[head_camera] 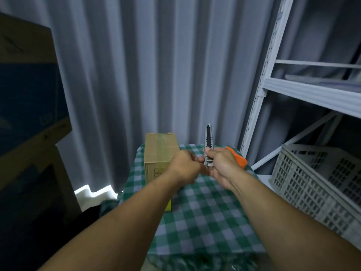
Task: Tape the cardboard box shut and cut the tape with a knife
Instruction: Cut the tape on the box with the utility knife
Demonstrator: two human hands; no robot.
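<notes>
Here, right hand [220, 165] closed around the lower end of a utility knife [208, 143], held upright, metal body and dark slider pointing up toward the curtain [156, 65]. Left hand [184, 167] curled narrow just beside the right, fingertips meeting the knife's base; whether pinching anything there, cannot tell. Both raised above a table draped in a green-and-white checked cloth [205, 216].

Behind the left hand, on the cloth's far left part, a cardboard box [158, 153], flaps closed, with a strip of clear tape [163, 142] running along the top seam toward the far edge. Partly hidden behind the right hand, something orange [237, 158], too covered to identify.

At right, a white metal shelving rack [259, 90] with a grey plastic crate [316, 180] on its low shelf. At left, large stacked cartons [29, 94], dark and dimly lit. Below the curtain's hem, a white foam piece [93, 194].
</notes>
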